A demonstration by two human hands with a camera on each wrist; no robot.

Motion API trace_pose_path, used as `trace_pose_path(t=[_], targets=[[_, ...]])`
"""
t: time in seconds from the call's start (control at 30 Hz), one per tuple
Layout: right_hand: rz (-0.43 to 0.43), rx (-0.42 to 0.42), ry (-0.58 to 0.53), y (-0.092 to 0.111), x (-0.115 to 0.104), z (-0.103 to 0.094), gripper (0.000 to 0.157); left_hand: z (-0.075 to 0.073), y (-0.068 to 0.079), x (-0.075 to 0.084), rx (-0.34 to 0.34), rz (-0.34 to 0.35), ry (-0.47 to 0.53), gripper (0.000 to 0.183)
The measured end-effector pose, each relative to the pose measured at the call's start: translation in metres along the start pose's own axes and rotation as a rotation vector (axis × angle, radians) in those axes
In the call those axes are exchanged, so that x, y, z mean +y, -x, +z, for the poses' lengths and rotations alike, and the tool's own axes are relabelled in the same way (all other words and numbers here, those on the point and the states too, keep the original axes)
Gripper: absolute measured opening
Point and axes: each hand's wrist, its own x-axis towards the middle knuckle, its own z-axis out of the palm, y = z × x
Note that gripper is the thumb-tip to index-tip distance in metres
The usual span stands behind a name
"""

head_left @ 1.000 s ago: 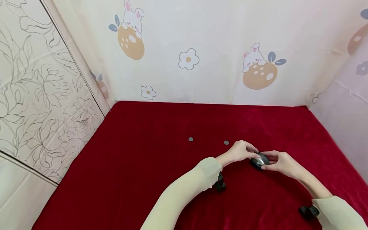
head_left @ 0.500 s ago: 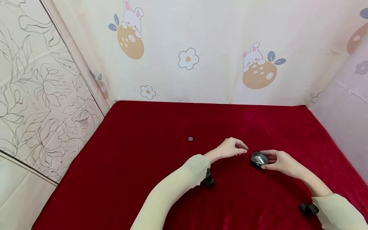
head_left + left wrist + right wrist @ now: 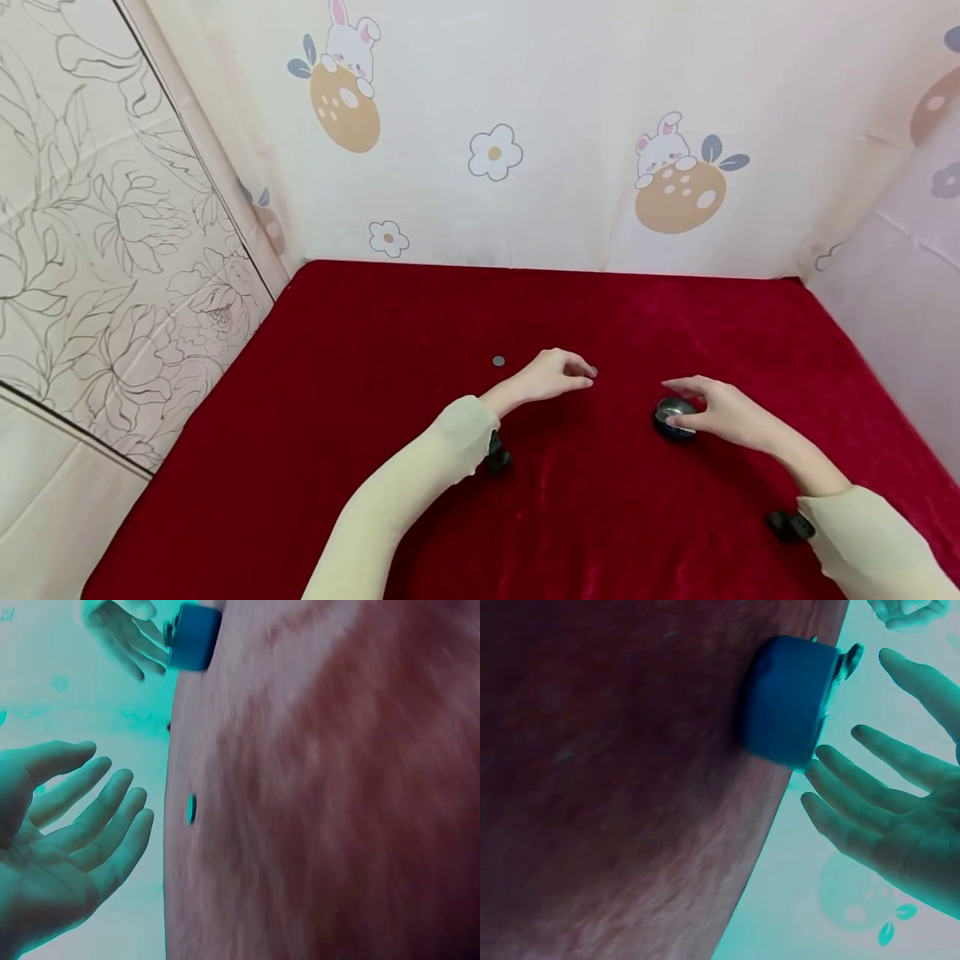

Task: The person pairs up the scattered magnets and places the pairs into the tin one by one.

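Note:
A small round container with dark sides and a shiny silver top (image 3: pixel 665 411) stands on the red cloth at right in the head view. My right hand (image 3: pixel 723 411) hovers beside and over it, fingers spread and not gripping it. The right wrist view shows the container's smooth side (image 3: pixel 787 701) and a small raised piece on top (image 3: pixel 852 660). My left hand (image 3: pixel 551 375) is over the cloth with loosely bent fingers, holding nothing. Just past its fingertips, a small grey disc (image 3: pixel 595 370) is partly hidden; a disc (image 3: pixel 191 808) also shows in the left wrist view.
Another small grey disc (image 3: pixel 498 361) lies on the cloth, left of and behind my left hand. The red cloth (image 3: pixel 390 333) covers the tabletop. Pale printed curtains (image 3: pixel 562 217) hang at the back and right, with a floral panel (image 3: pixel 127 250) on the left.
My left hand has left the container and moved left, near the right-hand disc. My right hand has let go of the container's side and lifted slightly. The container stays in place.

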Motion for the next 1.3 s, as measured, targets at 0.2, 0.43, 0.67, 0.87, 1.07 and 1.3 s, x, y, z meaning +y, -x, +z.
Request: trace_pose_path(t=[0.2,0.43,0.67,0.87,1.07,1.3], targets=[[-0.002,-0.035,-0.035,-0.016,-0.013,0.003,0.049,-0.017,0.013,-0.015,0.027,-0.006,-0.033,0.023],[-0.024,-0.046,-0.04,-0.039,-0.021,0.01,0.044,-0.034,0.023,-0.029,0.068,-0.018,-0.062,0.023],[-0.035,-0.032,-0.039,-0.062,-0.024,0.02,0.039,-0.046,0.035,-0.045,0.098,-0.036,-0.096,0.026],[-0.02,-0.036,-0.033,-0.075,-0.023,0.027,0.036,-0.054,0.041,-0.057,0.116,-0.053,-0.107,0.026],[-0.007,-0.057,-0.054,-0.084,-0.02,0.033,0.035,-0.058,0.043,-0.067,0.123,-0.082,-0.141,0.026],[-0.01,-0.043,-0.066,-0.093,-0.016,0.04,0.033,-0.058,0.041,-0.078,0.129,-0.095,-0.147,0.026]])
